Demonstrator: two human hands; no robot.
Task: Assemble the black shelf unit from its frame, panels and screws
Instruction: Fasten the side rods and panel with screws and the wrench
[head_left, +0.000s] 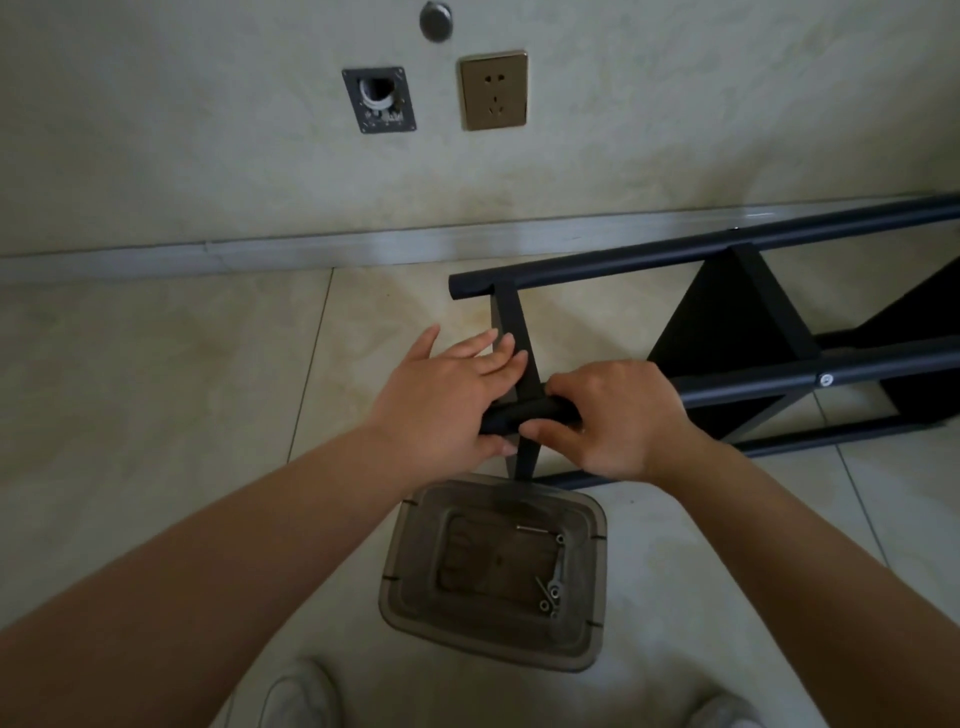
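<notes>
Between my two hands sits the near end of a black tube (524, 414) belonging to the shelf frame (675, 312), which lies on its side on the tiled floor (156, 364), stretching away to my right toward the wall (208, 156).

Right hand (618, 415): fingers curled over the top of the tube, thumb under it, a full grip. Left hand (447, 395): fingers nearly straight, laid across the flat crossbar (511, 322) that meets the tube at a right angle; thumb tucked below the tube end. It presses and steadies, not a wrap.

Key relation: the tube's long axis runs left to right across my view, rising slightly rightward, and its free end points at my left palm. The crossbar runs away from me to the far tube (623, 260). Both hands are on the joint; the right has the firmer hold.

Screws (551, 592) lie loose in the clear plastic tub (410, 587) on the floor just below my hands, nearer my feet. One black panel (727, 322) is already seated in the frame further right.

Judgement: the next move probably works along the tube axis, so the left hand braces while the right acts.
</notes>
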